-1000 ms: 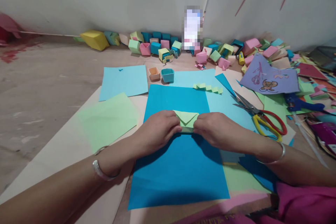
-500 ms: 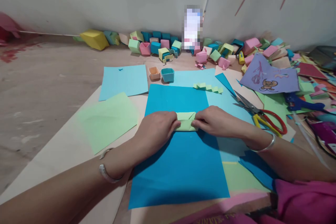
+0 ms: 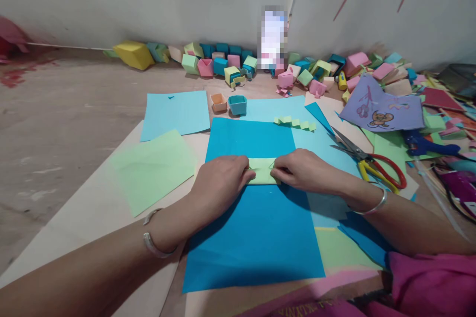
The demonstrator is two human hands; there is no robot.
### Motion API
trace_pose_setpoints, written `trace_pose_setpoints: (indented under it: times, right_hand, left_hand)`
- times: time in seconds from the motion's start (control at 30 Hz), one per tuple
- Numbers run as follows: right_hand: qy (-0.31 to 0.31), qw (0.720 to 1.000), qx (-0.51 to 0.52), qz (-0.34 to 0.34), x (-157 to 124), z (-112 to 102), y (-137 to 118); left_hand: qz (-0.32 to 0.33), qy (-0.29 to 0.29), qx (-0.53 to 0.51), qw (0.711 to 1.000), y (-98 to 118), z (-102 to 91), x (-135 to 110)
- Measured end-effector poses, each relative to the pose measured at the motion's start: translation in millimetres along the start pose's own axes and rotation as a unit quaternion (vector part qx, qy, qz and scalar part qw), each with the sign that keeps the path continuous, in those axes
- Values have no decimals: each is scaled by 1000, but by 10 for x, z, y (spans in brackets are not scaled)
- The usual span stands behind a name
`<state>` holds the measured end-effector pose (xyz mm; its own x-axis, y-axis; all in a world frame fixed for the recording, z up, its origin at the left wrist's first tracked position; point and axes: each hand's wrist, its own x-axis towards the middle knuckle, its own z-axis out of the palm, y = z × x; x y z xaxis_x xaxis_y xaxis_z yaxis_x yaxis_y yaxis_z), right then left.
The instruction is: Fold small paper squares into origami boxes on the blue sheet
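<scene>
A small piece of folded light green paper [image 3: 262, 173] lies over a blue sheet [image 3: 253, 237]. My left hand [image 3: 224, 183] pinches its left end between thumb and fingers. At the opposite end, my right hand [image 3: 303, 171] is closed on the paper in the same way. Only the middle of the folded paper shows; both ends are hidden under my fingers. Beyond it, a zigzag-folded green strip [image 3: 295, 123] rests across the edge of the blue sheet. Two small open paper boxes, one peach [image 3: 218, 102] and one teal [image 3: 237, 105], stand farther back.
Scissors [image 3: 366, 161] with red and yellow handles lie right of my right hand. A blue glue gun [image 3: 431, 146] and a purple drawing [image 3: 383, 106] are farther right. Many paper boxes [image 3: 220, 67] line the wall beside a blurred phone [image 3: 272, 37]. A green sheet [image 3: 156, 171] lies left.
The diagonal flap on top of the green paper now looks flatter, and the upper edge sits straighter between my hands. Both hands keep their grip almost in place.
</scene>
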<state>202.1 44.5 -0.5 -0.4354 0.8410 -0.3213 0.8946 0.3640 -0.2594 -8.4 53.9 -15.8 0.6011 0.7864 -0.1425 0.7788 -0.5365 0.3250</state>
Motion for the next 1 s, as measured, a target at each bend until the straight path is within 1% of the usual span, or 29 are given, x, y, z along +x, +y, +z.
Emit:
trace_pose_setpoints:
  times: [0.13, 0.23, 0.3, 0.37, 0.47, 0.53, 0.6, 0.67, 0.73, 0.77, 0.83, 0.9, 1.0]
  right_hand:
    - [-9, 1000, -4, -4, -6, 6, 12]
    - [-6, 1000, -19, -1, -13, 24, 11]
    - [4, 999, -46, 6, -21, 36, -6]
    - [11, 997, -75, 19, -35, 38, -37]
    - [12, 994, -96, 53, -67, 29, -85]
    - [39, 993, -94, 57, -85, 28, -92]
    - [85, 992, -84, 32, -90, 42, -69]
    - [111, 992, -57, -12, -75, 64, -21]
    - [106, 993, -4, -52, -45, 85, 33]
    - [99, 992, 28, -69, -28, 91, 56]
    - [90, 987, 92, -92, 3, 92, 86]
    - [96, 978, 161, -91, 20, 80, 94]
    - [131, 961, 241, -41, 21, 55, 83]
  left_hand:
    - [-8, -4, -13, 1000, -11, -6, 15]
    - [-7, 22, -10, 1000, -37, 9, 26]
    - [10, 57, 2, 998, -67, 29, 34]
    - [37, 79, 12, 996, -99, 47, 45]
    - [59, 69, 7, 996, -127, 56, 62]
    - [61, 59, -6, 996, -121, 47, 71]
    - [51, 56, -29, 997, -97, 27, 74]
    - [21, 54, -66, 996, -65, 2, 72]
    - [-10, 44, -119, 992, -40, -20, 66]
    - [-15, 37, -148, 988, -34, -27, 62]
    - [-3, 35, -196, 980, -37, -30, 53]
    - [17, 61, -221, 973, -54, -22, 49]
    - [12, 126, -253, 959, -74, -18, 51]
